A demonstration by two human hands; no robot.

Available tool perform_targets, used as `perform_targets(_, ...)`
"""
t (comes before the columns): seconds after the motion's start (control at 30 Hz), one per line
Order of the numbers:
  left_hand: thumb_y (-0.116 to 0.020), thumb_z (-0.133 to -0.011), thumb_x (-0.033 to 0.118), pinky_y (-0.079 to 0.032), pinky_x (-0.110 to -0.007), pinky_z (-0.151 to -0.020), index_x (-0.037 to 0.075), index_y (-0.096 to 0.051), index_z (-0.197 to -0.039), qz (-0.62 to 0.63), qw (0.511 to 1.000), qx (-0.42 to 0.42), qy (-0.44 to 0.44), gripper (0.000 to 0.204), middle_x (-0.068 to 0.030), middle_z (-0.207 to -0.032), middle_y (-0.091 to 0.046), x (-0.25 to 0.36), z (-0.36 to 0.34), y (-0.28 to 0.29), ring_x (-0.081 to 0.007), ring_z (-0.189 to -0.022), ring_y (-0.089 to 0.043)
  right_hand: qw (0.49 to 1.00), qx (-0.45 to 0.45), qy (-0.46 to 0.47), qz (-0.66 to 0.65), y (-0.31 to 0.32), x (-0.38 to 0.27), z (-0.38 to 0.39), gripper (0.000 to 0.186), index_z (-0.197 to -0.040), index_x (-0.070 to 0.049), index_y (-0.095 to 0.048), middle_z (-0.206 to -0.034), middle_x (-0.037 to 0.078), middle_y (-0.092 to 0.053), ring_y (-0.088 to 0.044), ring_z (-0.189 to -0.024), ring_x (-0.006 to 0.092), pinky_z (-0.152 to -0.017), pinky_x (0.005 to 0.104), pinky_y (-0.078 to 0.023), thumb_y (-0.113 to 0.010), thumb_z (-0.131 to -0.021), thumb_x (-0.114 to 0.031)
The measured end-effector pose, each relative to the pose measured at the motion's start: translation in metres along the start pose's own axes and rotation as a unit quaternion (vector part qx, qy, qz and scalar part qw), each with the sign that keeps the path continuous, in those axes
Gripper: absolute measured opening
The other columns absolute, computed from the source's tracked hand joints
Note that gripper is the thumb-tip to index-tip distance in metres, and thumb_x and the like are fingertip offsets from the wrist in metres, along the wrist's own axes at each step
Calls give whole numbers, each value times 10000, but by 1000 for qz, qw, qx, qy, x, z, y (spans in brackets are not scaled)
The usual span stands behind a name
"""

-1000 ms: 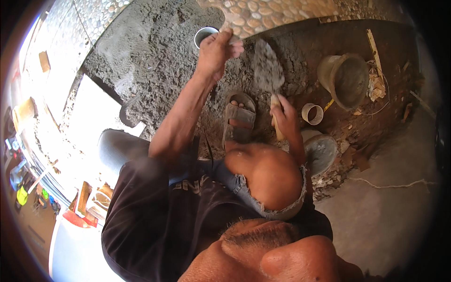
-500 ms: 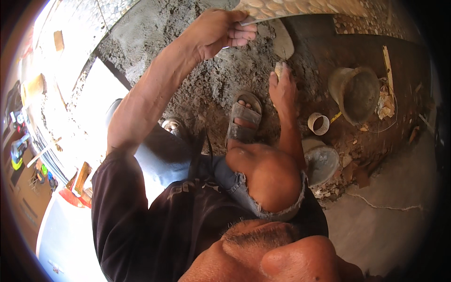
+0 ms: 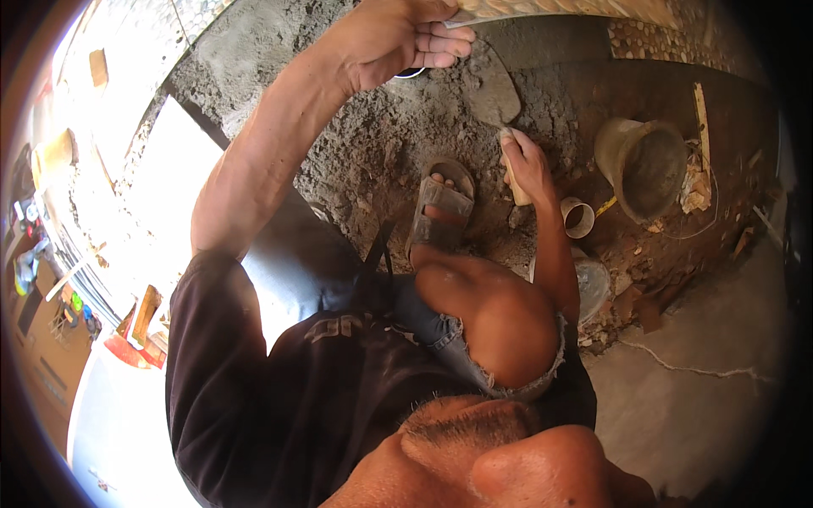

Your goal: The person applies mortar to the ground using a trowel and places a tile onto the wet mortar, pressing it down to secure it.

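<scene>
My left hand (image 3: 398, 42) grips the near edge of a pebble-patterned tile (image 3: 576, 8) at the top, its thumb on the upper side and its fingers beneath. The tile is lifted at this edge, and its far part runs out of view. Below it lies rough wet grey mortar (image 3: 356, 140). My right hand (image 3: 528, 162) is closed round the light wooden handle of a trowel (image 3: 494, 93), whose blade rests on the mortar under the tile. Part of a round white rim (image 3: 411, 74) shows just below my left fingers.
My sandalled foot (image 3: 440, 203) stands on the mortar. Right of it are a dirty bucket (image 3: 605, 161) on its side, a short pipe piece (image 3: 578, 218), a pail (image 3: 593, 286) partly behind my forearm and a wooden stick (image 3: 702, 127). Pebble tile (image 3: 677, 51) lies beyond.
My right hand has drawn the trowel back toward me and slightly right, so its handle shows more. My left hand has shifted slightly up in the view, still holding the tile edge.
</scene>
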State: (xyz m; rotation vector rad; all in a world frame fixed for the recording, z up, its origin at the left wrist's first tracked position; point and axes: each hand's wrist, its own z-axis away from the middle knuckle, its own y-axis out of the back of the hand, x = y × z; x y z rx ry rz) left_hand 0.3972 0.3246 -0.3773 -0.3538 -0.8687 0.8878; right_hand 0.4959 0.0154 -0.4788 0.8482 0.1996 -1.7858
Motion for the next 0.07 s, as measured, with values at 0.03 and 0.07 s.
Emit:
perform_targets(0.03,-545,-986,184,-565,-350,-794,26,-618,-1096,7,1000,-7,-1,207,-122,-974,-677,0,1,1,-207,-855,-670,1000,28,4,12,-1,6,1,537,-1370,-106,-499,-787,84,-591,-583,-526,154,-509,308,-499,-507,-966,-461)
perform_targets(0.07,-552,-988,205,-566,-349,-801,24,-608,-1123,9,1000,-11,-6,233,-117,-971,-680,0,3,0,-206,-854,-672,998,56,7,21,-4,9,0,559,-1398,-132,-486,-797,90,-601,-595,-535,164,-521,316,-508,-518,-959,-477)
